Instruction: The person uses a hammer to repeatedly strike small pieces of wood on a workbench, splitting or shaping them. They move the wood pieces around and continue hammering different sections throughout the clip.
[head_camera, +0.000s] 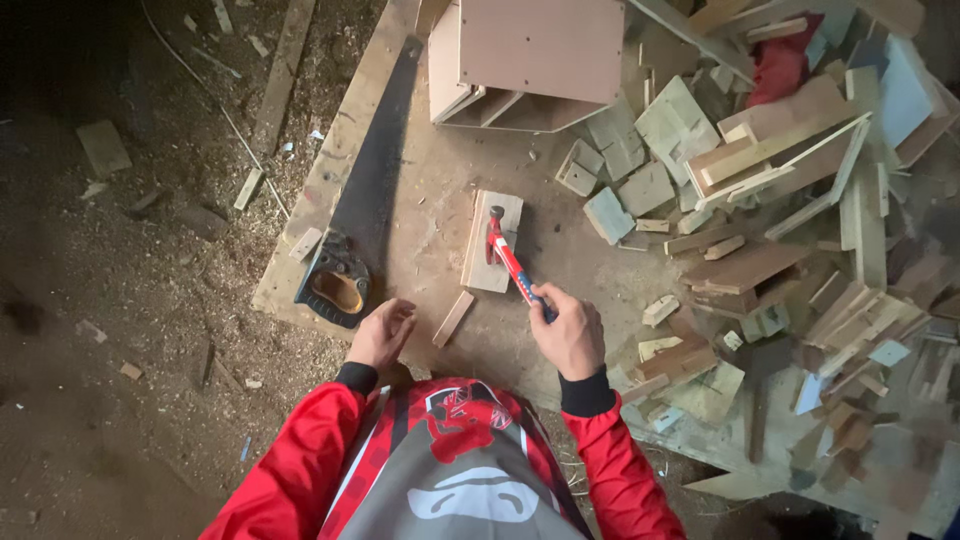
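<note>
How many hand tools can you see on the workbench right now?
2. A hammer with a red handle is held in the right hand, its head on a small board. A handsaw lies along the bench's left edge. Others may be hidden under the scrap pile.

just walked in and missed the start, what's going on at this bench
A person in red sleeves stands over a wooden work board. The right hand grips a red-handled hammer, whose head rests on a small wood block. The left hand is open and empty, near the board's edge beside a thin wood strip. A hand saw lies at the left, a wooden box at the top, and a heap of wood offcuts on the right.
</note>
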